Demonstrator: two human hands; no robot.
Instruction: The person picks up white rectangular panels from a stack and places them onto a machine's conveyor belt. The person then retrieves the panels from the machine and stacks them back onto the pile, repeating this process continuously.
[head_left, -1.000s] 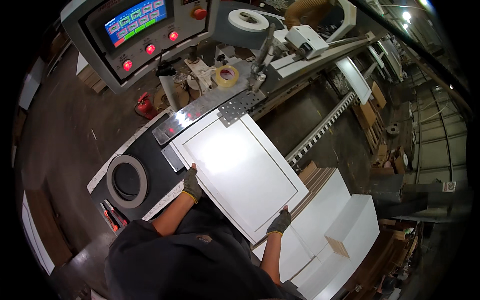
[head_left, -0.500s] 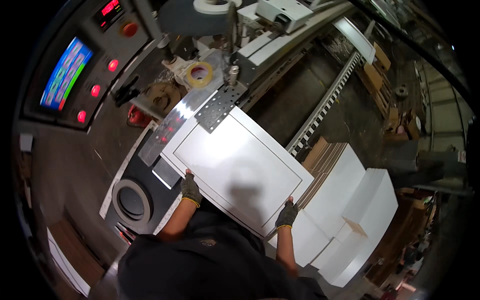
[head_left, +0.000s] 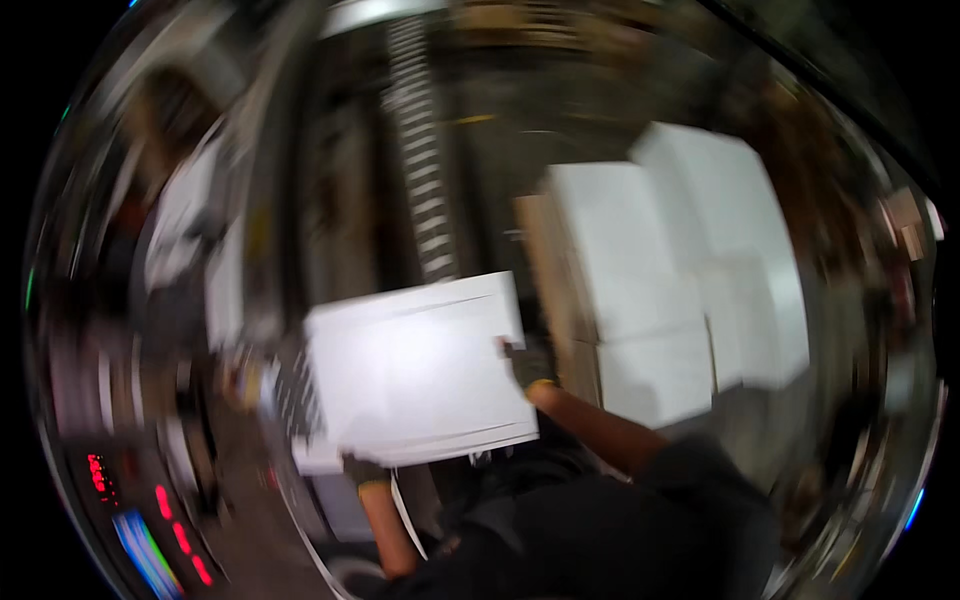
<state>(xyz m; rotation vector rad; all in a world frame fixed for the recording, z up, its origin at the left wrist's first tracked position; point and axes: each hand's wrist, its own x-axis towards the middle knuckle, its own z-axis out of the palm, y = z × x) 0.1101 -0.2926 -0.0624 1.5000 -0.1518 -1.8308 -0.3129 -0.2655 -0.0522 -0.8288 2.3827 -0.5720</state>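
A white rectangular panel (head_left: 420, 370) with a grooved border lies level in front of me, smeared by motion. At its near edge, toward the left corner, my left hand (head_left: 364, 472) grips it, in a dark fingerless glove with a yellow cuff. My right hand (head_left: 527, 367), gloved the same way, holds the right edge with the thumb on top. The fingers under the panel are hidden. Past the panel's left edge shows a dark plate (head_left: 297, 398) with light holes, part of the machine.
Stacks of white panels (head_left: 630, 270) with brown edges stand close on my right. A black-and-white striped rail (head_left: 425, 170) runs away beyond the panel. Low on the left is a control box with a lit screen (head_left: 147, 552) and red lights.
My view has swung to the right, so the machine and control box shift left and the stacks come further into sight. Both hands still hold the panel, which looks turned.
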